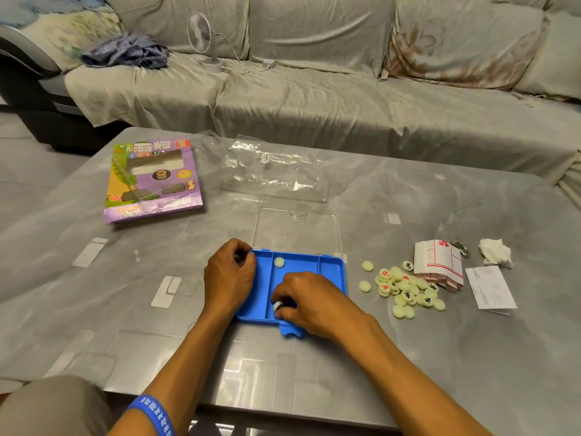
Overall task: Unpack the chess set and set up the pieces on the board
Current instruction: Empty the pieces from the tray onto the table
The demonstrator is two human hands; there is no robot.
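Observation:
A blue plastic case (327,269) lies open on the grey table, its clear lid (297,229) folded back flat. My left hand (229,275) grips the case's far left corner. My right hand (309,298) reaches into the case and pinches a round pale chess piece (278,306) near the front divider. One more pale piece (279,262) sits in the middle compartment at the back. A pile of several pale green disc pieces (404,291) with red and black characters lies right of the case. Behind the pile lies the folded paper board (438,262) with red lines.
A purple cardboard box (154,180) lies at the table's far left, a crumpled clear plastic bag (273,171) beside it. A white tissue (495,251) and a white paper slip (490,287) lie at the right. Beyond the table stands a sofa with a small fan (201,36).

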